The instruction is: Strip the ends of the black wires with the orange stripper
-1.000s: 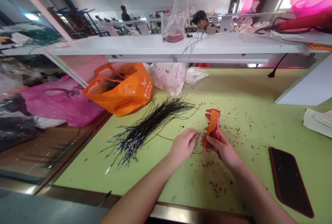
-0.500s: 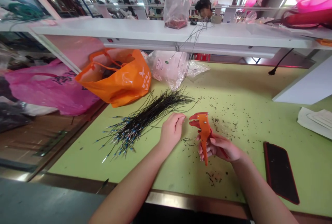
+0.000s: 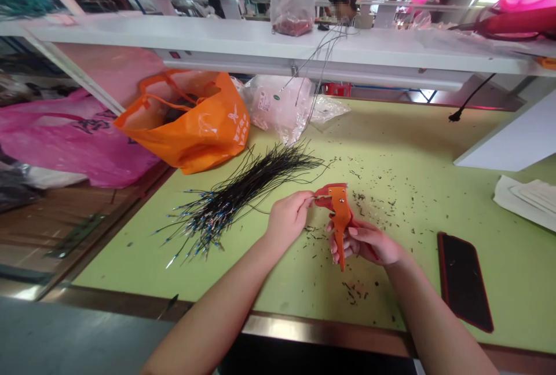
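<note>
My right hand (image 3: 362, 241) is wrapped round the handles of an orange and red wire stripping tool (image 3: 341, 207), whose jaws point left. Closed in a pinch, my left hand (image 3: 289, 213) touches the tips of those jaws. A thin black wire seems to run from its fingers toward the pile; most of it is hidden by the hand. Left of my left hand lies a bundle of black wires (image 3: 256, 181) with blue and metal ends. Small dark scraps (image 3: 354, 294) are scattered around the tool.
An orange bag (image 3: 195, 131), a pink bag (image 3: 87, 143) and clear plastic bags (image 3: 282, 105) stand at the back left. A black phone-like slab (image 3: 464, 282) and white papers (image 3: 525, 195) lie right. A white shelf (image 3: 217, 39) crosses behind; people are beyond it.
The gap between my left fingers and the tool's jaws has closed; they now meet. The whole view has shifted slightly.
</note>
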Available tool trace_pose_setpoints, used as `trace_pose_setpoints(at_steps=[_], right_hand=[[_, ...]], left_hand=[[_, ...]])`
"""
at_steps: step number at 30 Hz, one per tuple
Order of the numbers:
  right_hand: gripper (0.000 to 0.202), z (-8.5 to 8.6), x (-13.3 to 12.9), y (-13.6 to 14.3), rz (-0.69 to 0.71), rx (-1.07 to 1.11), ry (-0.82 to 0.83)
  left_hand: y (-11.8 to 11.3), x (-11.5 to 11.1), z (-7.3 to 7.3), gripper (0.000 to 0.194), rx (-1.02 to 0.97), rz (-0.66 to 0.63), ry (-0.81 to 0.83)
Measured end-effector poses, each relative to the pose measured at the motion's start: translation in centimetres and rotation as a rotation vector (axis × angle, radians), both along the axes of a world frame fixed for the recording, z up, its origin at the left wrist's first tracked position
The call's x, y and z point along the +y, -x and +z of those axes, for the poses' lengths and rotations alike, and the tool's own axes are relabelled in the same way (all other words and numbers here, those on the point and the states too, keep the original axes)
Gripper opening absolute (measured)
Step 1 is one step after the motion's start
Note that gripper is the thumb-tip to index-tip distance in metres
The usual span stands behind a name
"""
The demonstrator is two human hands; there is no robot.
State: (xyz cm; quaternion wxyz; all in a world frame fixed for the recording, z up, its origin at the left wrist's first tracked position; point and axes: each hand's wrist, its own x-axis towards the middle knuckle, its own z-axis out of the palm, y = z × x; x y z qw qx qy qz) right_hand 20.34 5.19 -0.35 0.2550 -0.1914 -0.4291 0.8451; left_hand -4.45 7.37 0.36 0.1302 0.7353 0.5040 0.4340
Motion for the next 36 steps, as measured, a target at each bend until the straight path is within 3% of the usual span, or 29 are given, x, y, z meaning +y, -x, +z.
trace_pose_setpoints(at_steps=[6, 13, 36], right_hand=[[0.046, -0.04, 0.08, -0.16, -0.009, -0.021, -0.021], [0.044, 0.11, 0.03, -0.11, -0.012, -0.033, 0.002], [0.038, 0.33, -0.27, 0.75, -0.078, -0.085, -0.068]], left_hand=[[-0.14, -0.09, 0.0, 0.012, -0.09, 0.04, 0.126], [-0.42, -0.2, 0.48, 0.015, -0.166, -0.002, 0.105], [-0.8, -0.14, -0.13, 0.01, -0.387, -0.079, 0.19]])
